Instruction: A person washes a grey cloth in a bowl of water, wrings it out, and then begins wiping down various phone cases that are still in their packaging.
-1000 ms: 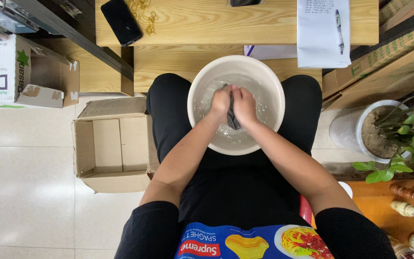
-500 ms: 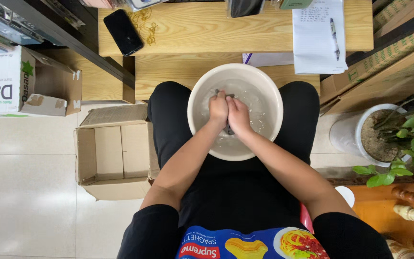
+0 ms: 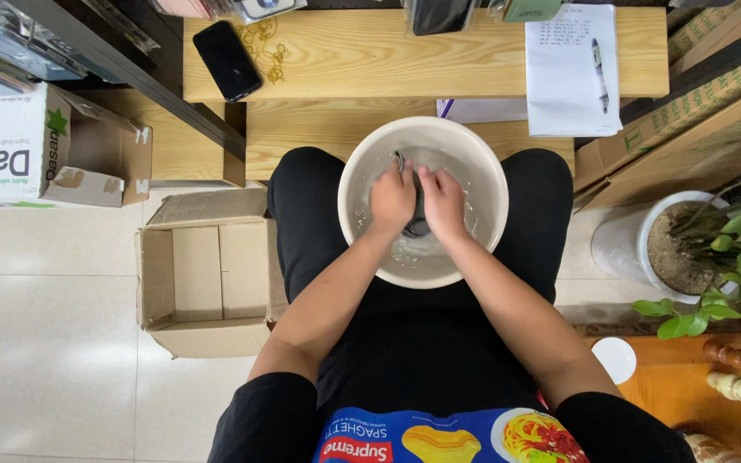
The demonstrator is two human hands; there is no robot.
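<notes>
A white round basin [image 3: 362, 163] with water in it rests on my lap, between my black-clad knees. Both hands are inside it, pressed close together. My left hand [image 3: 392, 201] and my right hand [image 3: 444, 204] are both closed around a small dark piece of cloth [image 3: 418, 219], which shows between them and dips into the water. Most of the cloth is hidden by my fingers.
A wooden bench [image 3: 370, 60] ahead holds a black phone [image 3: 226, 60], rubber bands and a notepad with a pen [image 3: 572, 69]. An open cardboard box [image 3: 203, 283] sits on the tiled floor at left. A white pot with a green plant [image 3: 662, 249] stands at right.
My hands have stayed in the basin, shifting slightly against each other while they work the dark cloth. The view has tilted a little, so the basin sits lower in the picture.
</notes>
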